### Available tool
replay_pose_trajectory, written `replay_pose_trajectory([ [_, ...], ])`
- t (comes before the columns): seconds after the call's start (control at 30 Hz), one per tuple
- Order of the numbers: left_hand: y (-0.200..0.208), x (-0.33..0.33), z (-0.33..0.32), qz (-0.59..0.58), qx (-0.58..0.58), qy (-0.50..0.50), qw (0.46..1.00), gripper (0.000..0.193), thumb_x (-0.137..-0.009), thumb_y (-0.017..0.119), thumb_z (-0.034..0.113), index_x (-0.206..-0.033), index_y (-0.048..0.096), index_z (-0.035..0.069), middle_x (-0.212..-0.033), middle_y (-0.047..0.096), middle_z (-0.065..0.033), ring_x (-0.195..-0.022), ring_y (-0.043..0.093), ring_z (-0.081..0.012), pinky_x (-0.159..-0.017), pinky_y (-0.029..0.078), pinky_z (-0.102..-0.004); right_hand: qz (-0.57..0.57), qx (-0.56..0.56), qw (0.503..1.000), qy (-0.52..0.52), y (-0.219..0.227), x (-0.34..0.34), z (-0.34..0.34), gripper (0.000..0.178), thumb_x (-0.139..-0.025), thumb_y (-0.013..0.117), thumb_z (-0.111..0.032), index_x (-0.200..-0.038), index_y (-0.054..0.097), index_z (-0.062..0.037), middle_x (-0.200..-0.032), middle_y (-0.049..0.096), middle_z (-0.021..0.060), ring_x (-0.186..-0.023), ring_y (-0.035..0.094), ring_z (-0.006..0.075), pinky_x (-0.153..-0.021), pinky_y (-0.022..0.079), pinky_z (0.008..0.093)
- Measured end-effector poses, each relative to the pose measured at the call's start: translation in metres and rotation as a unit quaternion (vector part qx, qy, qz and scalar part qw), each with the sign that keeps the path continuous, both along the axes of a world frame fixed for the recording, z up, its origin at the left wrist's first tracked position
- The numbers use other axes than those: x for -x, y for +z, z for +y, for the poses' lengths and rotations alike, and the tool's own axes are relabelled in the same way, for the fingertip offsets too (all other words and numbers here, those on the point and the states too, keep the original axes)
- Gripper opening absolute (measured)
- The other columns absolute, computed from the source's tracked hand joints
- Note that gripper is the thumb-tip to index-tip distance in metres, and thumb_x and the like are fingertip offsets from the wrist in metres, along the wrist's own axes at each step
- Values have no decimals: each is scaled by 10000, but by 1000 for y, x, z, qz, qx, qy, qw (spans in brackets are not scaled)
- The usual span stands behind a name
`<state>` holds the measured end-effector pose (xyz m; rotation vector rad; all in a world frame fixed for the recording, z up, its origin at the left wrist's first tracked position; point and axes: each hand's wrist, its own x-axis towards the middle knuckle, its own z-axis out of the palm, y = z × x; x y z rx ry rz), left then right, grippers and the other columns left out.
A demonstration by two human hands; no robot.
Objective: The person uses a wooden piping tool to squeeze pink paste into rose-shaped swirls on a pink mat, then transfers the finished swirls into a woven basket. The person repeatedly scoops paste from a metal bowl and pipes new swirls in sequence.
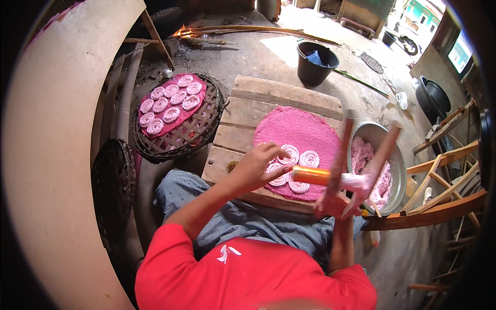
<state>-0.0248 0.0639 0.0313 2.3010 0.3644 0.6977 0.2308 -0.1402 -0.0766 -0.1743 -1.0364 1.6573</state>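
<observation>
My right hand (330, 204) is closed round a wooden two-handled press (376, 166), whose arms blur with motion. An orange tube (311, 175) sticks out of the press to the left, and pale pink paste (355, 181) shows at its other end. My left hand (261, 164) has its fingers apart, holding nothing, with the thumb close by the tube's tip; I cannot tell whether they touch. Below lies a round pink textured sheet (297, 126) on a plank board (243, 121). Several swirled pink rosettes (309, 159) sit on its near half.
A metal basin (400, 181) of pink dough stands right of the board. To the left, a woven tray (211, 116) holds another pink sheet (173, 95) covered with rosettes. A black bucket (316, 72) stands beyond the board. Fire (184, 32) burns at the far left; wooden frames (442, 178) stand right.
</observation>
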Motion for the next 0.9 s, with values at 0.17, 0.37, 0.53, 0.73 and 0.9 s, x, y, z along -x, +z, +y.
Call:
replay_pose_trajectory([
  [0.17, -75, -6, -44, 200, -279, -5, 939, 220, -772, 699, 275, -964, 660, 174, -973, 575, -8, -941, 524, -187, -864, 366, -386, 100, -81, 990, -60, -31, -43, -14, 1097, -623, 716, -721, -1470, 314, -152, -1113, 523, 177, -984, 527, 302, -770, 444, 434],
  [0.37, -118, -20, -54, 148, -362, -7, 920, 106, -758, 622, 220, -834, 645, 150, -960, 552, 9, -954, 496, -159, -876, 355, -354, 151, -63, 980, -112, -40, -52, -21, 1264, -539, 715, -800, -1500, 186, -171, -1022, 501, 134, -920, 517, 294, -732, 448, 428],
  [0.53, -103, -18, -26, 160, -391, -48, 905, 95, -736, 597, 218, -784, 640, 148, -914, 547, 18, -938, 502, -150, -859, 362, -342, 137, -43, 981, -127, -36, -55, -26, 1260, -551, 705, -803, -1507, 171, -177, -1040, 493, 137, -918, 516, 294, -737, 447, 429],
  [0.73, -87, 6, 15, 171, -371, 24, 912, 100, -738, 590, 208, -813, 658, 209, -865, 542, 51, -891, 526, -157, -846, 375, -342, 128, -47, 982, -133, -33, -57, -22, 1262, -553, 700, -806, -1508, 167, -174, -1039, 492, 137, -917, 515, 294, -738, 447, 429],
  [0.9, -97, 6, 1, 169, -352, 22, 920, 141, -729, 625, 211, -865, 664, 214, -887, 552, 45, -922, 527, -154, -845, 367, -347, 125, -46, 981, -138, -32, -56, -20, 1264, -555, 695, -809, -1509, 164, -172, -1039, 492, 138, -916, 515, 294, -739, 446, 430],
])
